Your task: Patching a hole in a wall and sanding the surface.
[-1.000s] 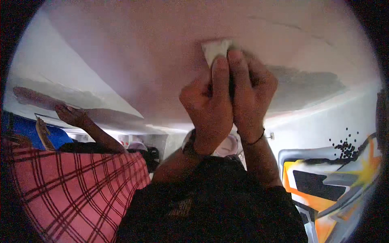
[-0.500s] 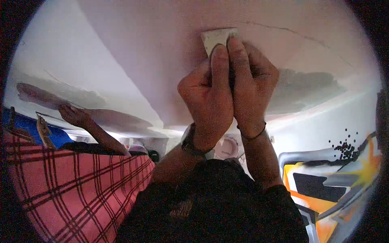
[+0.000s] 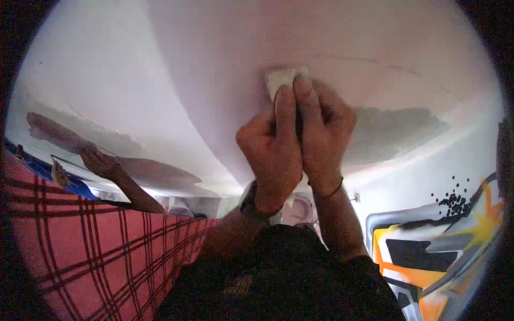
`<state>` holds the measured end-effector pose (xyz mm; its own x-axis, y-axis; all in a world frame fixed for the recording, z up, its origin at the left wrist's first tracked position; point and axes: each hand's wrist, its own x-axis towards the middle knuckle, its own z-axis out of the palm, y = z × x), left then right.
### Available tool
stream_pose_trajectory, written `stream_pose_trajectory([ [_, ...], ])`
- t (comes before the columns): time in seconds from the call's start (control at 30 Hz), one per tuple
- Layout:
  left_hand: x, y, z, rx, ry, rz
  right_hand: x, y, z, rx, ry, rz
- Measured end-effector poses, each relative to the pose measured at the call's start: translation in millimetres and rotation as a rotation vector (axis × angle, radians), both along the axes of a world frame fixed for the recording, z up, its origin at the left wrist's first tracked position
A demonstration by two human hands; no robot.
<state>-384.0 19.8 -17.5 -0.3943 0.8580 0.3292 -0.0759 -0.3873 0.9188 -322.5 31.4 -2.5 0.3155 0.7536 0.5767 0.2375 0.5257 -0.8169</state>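
Observation:
Both my hands are raised, side by side, against a pale plaster surface [image 3: 214, 64]. Between them is what looks like a putty knife [image 3: 279, 78], its flat off-white blade slightly blurred and its handle hidden by my fingers. My left hand [image 3: 276, 144] has its thumb laid along the tool. Pressed close beside it, my right hand [image 3: 327, 142] closes on the same tool, its thumb up at the blade. The blade's far edge meets the surface, just left of a thin dark crack line [image 3: 391, 66].
A grey rough patch [image 3: 399, 131] marks the surface at right. Left, a co-worker's hands [image 3: 99, 162] are near a dark patch, one with a thin flat tool. Red plaid fabric [image 3: 112, 251] fills the lower left. A pink bucket [image 3: 296, 212] stands below; a painted wall [image 3: 428, 251] is at right.
My hands and the tool appear lower and slightly left in the picture. The crack line and bucket have shifted down too, so the view itself moved. My grip is the same.

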Motion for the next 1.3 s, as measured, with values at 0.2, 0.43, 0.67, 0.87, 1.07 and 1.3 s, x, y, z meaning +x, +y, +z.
stream_pose_trajectory([
  [0.2,8.7,1.8,-7.2,0.128,0.000,0.084,0.7,-2.6,-11.7,0.031,-0.063,-0.050],
  [0.43,11.2,4.5,-6.8,0.143,-0.033,0.080,4.6,4.9,-6.1,0.070,-0.020,0.032],
  [0.67,4.5,7.5,14.7,0.218,-0.080,-0.041,3.5,-0.2,5.5,0.048,-0.002,0.027],
  [0.87,3.0,1.8,11.3,0.199,-0.040,0.020,3.3,3.7,13.2,0.036,-0.026,0.037],
  [1.07,10.3,14.4,-7.2,0.176,-0.029,0.086,2.6,10.6,-4.4,0.080,-0.054,-0.039],
  [1.3,7.0,4.0,-12.5,0.094,0.008,-0.013,9.9,3.3,-20.8,0.004,-0.055,-0.026],
])
